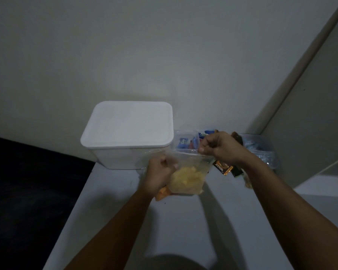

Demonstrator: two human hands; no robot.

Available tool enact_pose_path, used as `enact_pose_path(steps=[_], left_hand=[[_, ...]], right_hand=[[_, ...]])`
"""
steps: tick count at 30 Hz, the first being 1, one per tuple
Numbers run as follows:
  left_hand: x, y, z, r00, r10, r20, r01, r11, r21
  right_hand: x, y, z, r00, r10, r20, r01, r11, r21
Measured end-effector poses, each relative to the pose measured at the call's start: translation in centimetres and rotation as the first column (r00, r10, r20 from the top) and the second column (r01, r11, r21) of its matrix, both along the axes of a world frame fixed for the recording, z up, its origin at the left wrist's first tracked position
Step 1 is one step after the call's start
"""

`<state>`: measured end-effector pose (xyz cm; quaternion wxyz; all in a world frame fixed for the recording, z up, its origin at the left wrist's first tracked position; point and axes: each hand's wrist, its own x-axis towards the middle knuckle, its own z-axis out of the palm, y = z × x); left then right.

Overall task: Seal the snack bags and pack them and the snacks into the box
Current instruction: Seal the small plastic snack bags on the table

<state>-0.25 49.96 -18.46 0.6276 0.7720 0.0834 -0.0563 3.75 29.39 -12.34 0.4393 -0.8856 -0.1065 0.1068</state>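
Pinching the clear snack bag (185, 178) of pale yellow chips, left hand (160, 173) and right hand (220, 147) fingers curl closed on its top.

The white lidded plastic box (126, 133) hides whatever it holds and covers the near-left part of the clear plastic tub of blue-wrapped snacks (185, 142) behind it. The right hand (220, 148) blocks that tub's right side and most of the brown packet (237, 140). The left hand (160, 175) covers all but a corner of the orange packet (162, 193). Print on the black-and-orange sachet (221, 168) is too small to read fully. The crinkled clear bag at far right (261, 151) is too dim to tell its contents.
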Motion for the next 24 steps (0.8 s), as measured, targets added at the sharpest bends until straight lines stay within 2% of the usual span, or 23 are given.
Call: enact_pose_path(steps=[4, 7, 9, 16, 21, 24], left_hand=[[-1.6, 1.2, -2.7, 0.985, 0.160, -0.066, -0.163, 0.986, -0.039], [-2.8, 1.8, -4.2, 0.960, 0.259, -0.106, -0.265, 0.963, -0.050], [-3.6, 2.0, -4.5, 0.945, 0.305, -0.119, -0.310, 0.950, -0.028], [-4.1, 2.6, -5.3, 0.958, 0.280, -0.062, -0.273, 0.957, 0.102], [-3.2, 2.0, -4.5, 0.934, 0.347, 0.083, -0.356, 0.906, 0.228], [-2.5, 1.0, -4.3, 0.864, 0.319, 0.390, -0.453, 0.832, 0.321]], right_hand=[[0.2, 1.1, -2.4, 0.994, -0.033, -0.101, 0.038, 0.998, 0.047], [0.2, 2.3, -5.3, 0.981, -0.014, -0.196, 0.010, 1.000, -0.025], [0.1, 3.3, -6.9, 0.978, -0.066, -0.196, 0.064, 0.998, -0.017], [0.0, 5.7, -8.5, 0.977, -0.144, -0.156, 0.152, 0.988, 0.041], [0.6, 4.8, -8.7, 0.983, -0.120, -0.142, 0.129, 0.990, 0.050], [0.8, 3.5, -8.6, 0.982, -0.117, -0.151, 0.128, 0.990, 0.066]])
